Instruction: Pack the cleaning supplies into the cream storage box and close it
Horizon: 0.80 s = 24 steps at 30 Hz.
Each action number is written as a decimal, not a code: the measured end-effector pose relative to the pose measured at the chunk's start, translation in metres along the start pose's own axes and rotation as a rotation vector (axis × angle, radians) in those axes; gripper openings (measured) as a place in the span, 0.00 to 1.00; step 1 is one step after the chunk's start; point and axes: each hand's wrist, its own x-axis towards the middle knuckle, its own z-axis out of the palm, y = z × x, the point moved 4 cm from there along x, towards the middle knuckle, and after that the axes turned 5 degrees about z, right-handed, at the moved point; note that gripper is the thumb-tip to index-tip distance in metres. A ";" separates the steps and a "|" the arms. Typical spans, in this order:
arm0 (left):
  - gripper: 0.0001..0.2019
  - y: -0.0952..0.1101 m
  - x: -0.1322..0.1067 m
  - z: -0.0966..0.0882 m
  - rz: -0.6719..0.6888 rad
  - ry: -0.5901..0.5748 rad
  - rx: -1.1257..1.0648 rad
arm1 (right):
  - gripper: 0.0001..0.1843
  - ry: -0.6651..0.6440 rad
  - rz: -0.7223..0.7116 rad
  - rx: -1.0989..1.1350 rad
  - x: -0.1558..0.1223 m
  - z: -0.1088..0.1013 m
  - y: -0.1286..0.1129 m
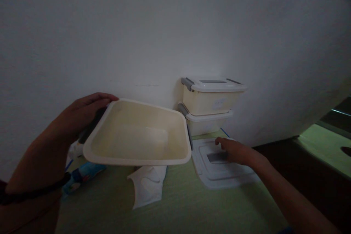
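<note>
My left hand [89, 111] grips the left end of a cream plastic storage box [142, 135]. The box is lidless, tilted toward me and bare inside. It hangs above the green-covered table [175, 204]. To the right, a white lid [203, 164] with a grey handle lies flat on the table. Over that handle is my right hand [233, 150], fingers apart and slightly curled, nothing held in them. Whether its fingertips touch the lid I cannot tell. A crumpled white tissue or cloth [149, 186] lies below the box.
Two lidded boxes with grey latches, an upper box [211, 98] and a lower box [205, 124], stand stacked against the white wall [164, 36]. A blue soft packet [85, 173] lies at the left, partly behind my left wrist. Dark floor [279, 164] shows beyond the table's right edge.
</note>
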 end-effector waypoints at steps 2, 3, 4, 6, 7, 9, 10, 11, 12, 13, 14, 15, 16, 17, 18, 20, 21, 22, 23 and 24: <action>0.11 0.000 0.002 0.001 0.070 -0.045 0.040 | 0.24 0.017 -0.047 0.077 -0.001 -0.001 -0.010; 0.12 0.000 0.002 0.002 0.096 -0.080 0.042 | 0.21 0.023 -0.081 0.128 -0.002 -0.002 -0.018; 0.13 -0.001 0.002 0.003 0.108 -0.111 0.032 | 0.18 0.029 -0.118 0.186 -0.002 -0.003 -0.029; 0.13 -0.005 0.001 0.005 0.089 -0.145 -0.016 | 0.19 0.033 -0.179 0.315 -0.001 -0.005 -0.053; 0.14 -0.007 0.001 0.006 0.078 -0.150 -0.047 | 0.24 0.035 -0.200 0.379 0.001 -0.006 -0.067; 0.15 -0.012 0.003 0.006 0.074 -0.141 -0.117 | 0.28 0.046 -0.228 0.530 0.004 -0.008 -0.092; 0.14 -0.015 0.005 0.005 0.078 -0.128 -0.148 | 0.28 0.042 -0.240 0.726 0.005 -0.011 -0.103; 0.14 -0.017 0.007 0.003 0.081 -0.108 -0.172 | 0.28 0.018 -0.256 0.847 0.006 -0.012 -0.113; 0.13 -0.018 0.008 0.001 0.081 -0.085 -0.196 | 0.27 0.029 -0.233 0.943 0.008 -0.015 -0.120; 0.12 -0.019 0.009 -0.001 0.073 -0.058 -0.218 | 0.25 0.045 -0.204 1.044 0.009 -0.020 -0.125; 0.11 -0.018 0.009 -0.004 0.060 -0.026 -0.238 | 0.23 0.067 -0.177 1.136 0.011 -0.025 -0.130; 0.10 -0.017 0.009 -0.007 0.039 0.006 -0.260 | 0.21 0.083 -0.162 1.230 0.012 -0.032 -0.134; 0.11 -0.015 0.008 -0.010 0.009 0.041 -0.275 | 0.21 0.093 -0.159 1.322 0.013 -0.040 -0.138; 0.11 -0.013 0.007 -0.013 -0.024 0.086 -0.285 | 0.21 0.114 -0.161 1.397 0.015 -0.048 -0.142; 0.12 -0.011 0.006 -0.016 -0.055 0.122 -0.283 | 0.20 0.134 -0.160 1.447 0.016 -0.057 -0.145; 0.14 -0.010 0.005 -0.023 -0.080 0.171 -0.264 | 0.16 0.198 -0.160 1.513 0.017 -0.073 -0.152; 0.15 -0.010 0.006 -0.026 -0.082 0.185 -0.248 | 0.14 0.212 -0.180 1.535 0.017 -0.079 -0.156; 0.15 -0.012 0.007 -0.029 -0.076 0.195 -0.230 | 0.12 0.227 -0.200 1.549 0.018 -0.083 -0.160; 0.15 -0.014 0.009 -0.031 -0.055 0.190 -0.212 | 0.12 0.231 -0.217 1.557 0.019 -0.085 -0.163; 0.15 -0.016 0.012 -0.032 -0.027 0.172 -0.202 | 0.13 0.226 -0.222 1.562 0.020 -0.085 -0.165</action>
